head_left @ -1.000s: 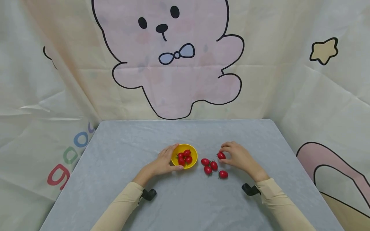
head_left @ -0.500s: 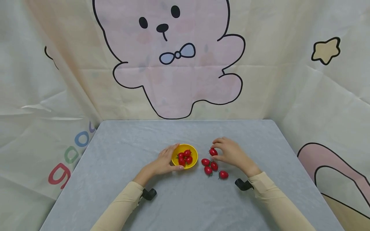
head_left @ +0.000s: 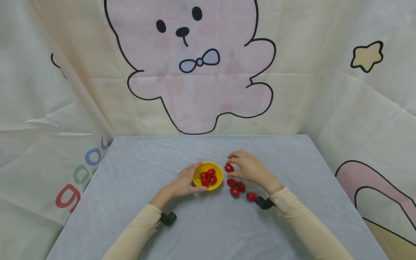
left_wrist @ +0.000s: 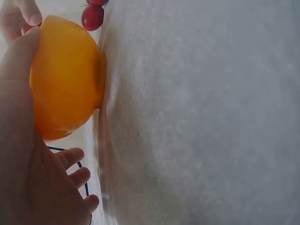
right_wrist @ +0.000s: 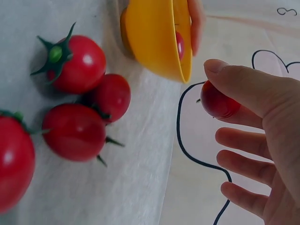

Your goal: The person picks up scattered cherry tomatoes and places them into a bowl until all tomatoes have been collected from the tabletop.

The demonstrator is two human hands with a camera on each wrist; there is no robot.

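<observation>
My left hand [head_left: 182, 183] holds the small yellow bowl [left_wrist: 65, 77] from its left side, with the thumb at the near rim and the fingers round the far side. Several cherry tomatoes [head_left: 211, 172] with green stems lie in the bowl. Just right of it, my right hand [head_left: 249, 167] pinches one cherry tomato [right_wrist: 218, 99] between thumb and index finger, above the table; the other fingers are loosely bent. Below that hand in the head view, three loose cherry tomatoes [head_left: 234, 191] sit close together. Another cherry tomato [head_left: 251, 196] lies apart, near the right wrist mount.
A grey cloth covers the table [head_left: 156, 159]. Black camera mounts [head_left: 168, 219] hang at both wrists. Behind the table stands a cream curtain [head_left: 292, 101] with a printed pink bear, and similar cloth hangs at both sides.
My right hand has moved left with the pinched cherry tomato, from right of the loose ones to beside the bowl. My left hand and the bowl have stayed in place.
</observation>
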